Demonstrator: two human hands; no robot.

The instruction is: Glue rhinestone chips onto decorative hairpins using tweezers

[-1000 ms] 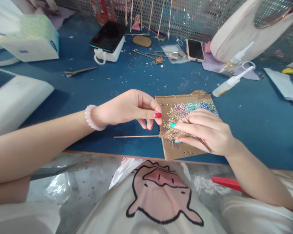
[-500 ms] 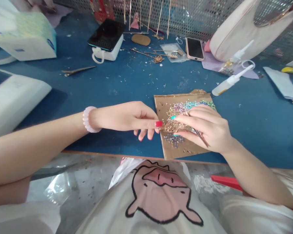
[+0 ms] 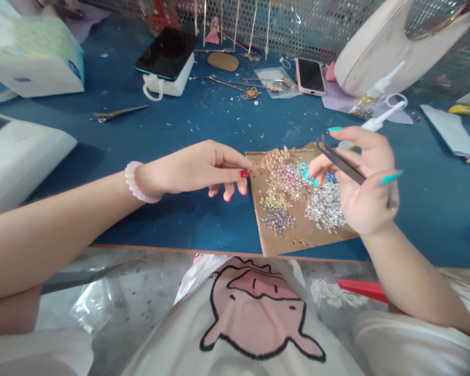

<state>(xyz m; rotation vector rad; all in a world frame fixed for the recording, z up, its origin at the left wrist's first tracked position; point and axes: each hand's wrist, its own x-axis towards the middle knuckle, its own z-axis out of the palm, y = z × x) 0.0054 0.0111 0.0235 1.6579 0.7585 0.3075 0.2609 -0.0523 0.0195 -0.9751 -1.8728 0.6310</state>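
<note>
My left hand (image 3: pixel 203 169), red-nailed, pinches the end of a gold-coloured openwork wire ornament (image 3: pixel 276 157) between thumb and fingers. The ornament reaches over the upper left of a cardboard sheet (image 3: pixel 309 243). A pair of dark tweezers (image 3: pixel 342 163) lies across my right hand (image 3: pixel 370 188), held in the palm with the tips pointing up and left; thumb and forefinger are spread away. Beneath the two hands, piles of small rhinestones cover the cardboard: silvery-clear ones (image 3: pixel 325 206), grey-violet ones (image 3: pixel 279 221), yellow ones (image 3: pixel 276 200) and pink ones (image 3: pixel 284 177). My right hand hides part of the blue stones.
Behind the right hand lies a partly hidden glue bottle (image 3: pixel 378 121). Farther back are a phone (image 3: pixel 310 76), a small plastic bag (image 3: pixel 278 83), a tablet-like device (image 3: pixel 166 55) and a white handbag (image 3: pixel 360 57). Scissors (image 3: pixel 121 112) and a tissue box (image 3: pixel 35 62) stand left.
My right hand has lifted away from the ornament and turned, fingers spreading, tweezers still in it. My left hand has shifted up and slightly left, swinging the ornament toward the cardboard's top edge.
</note>
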